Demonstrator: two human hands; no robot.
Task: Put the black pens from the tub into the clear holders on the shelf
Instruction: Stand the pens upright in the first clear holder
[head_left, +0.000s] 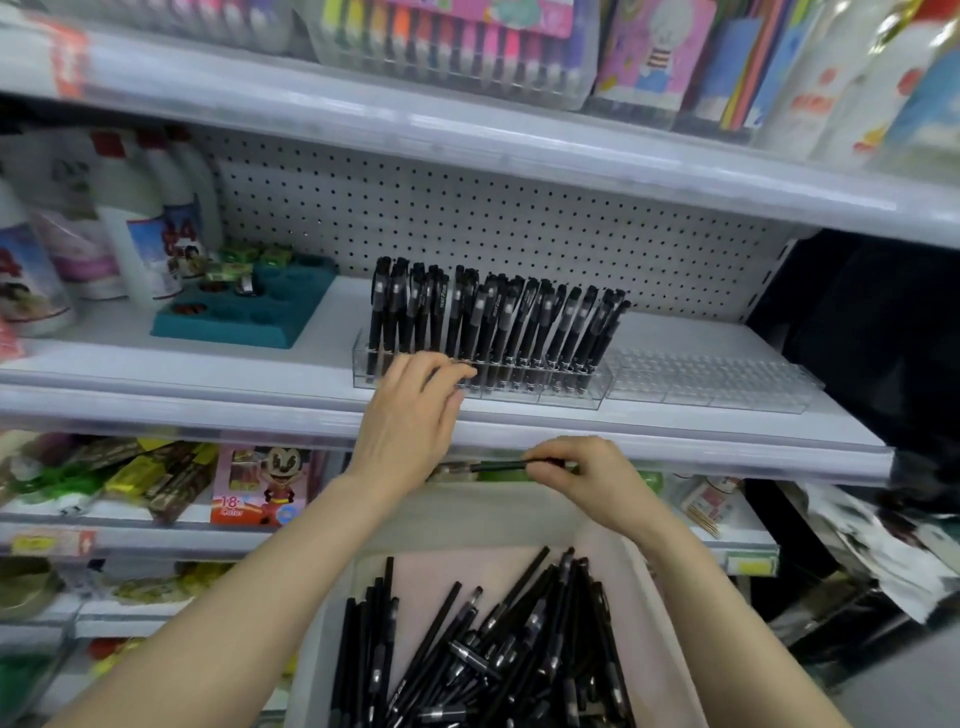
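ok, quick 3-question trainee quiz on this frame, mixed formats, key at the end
1. True or false: the clear holder on the right already has pens standing in it.
2. Multiple choice: what is the right hand holding? A) a single black pen B) a glue bottle C) nothing
3. Short answer: where is the left hand relative to the filled holder?

Key:
1. False; it shows no pens, while the filled holder beside it is packed.
2. A
3. At its front left, fingers against the row of standing pens; the tub sits below, holding loose pens.
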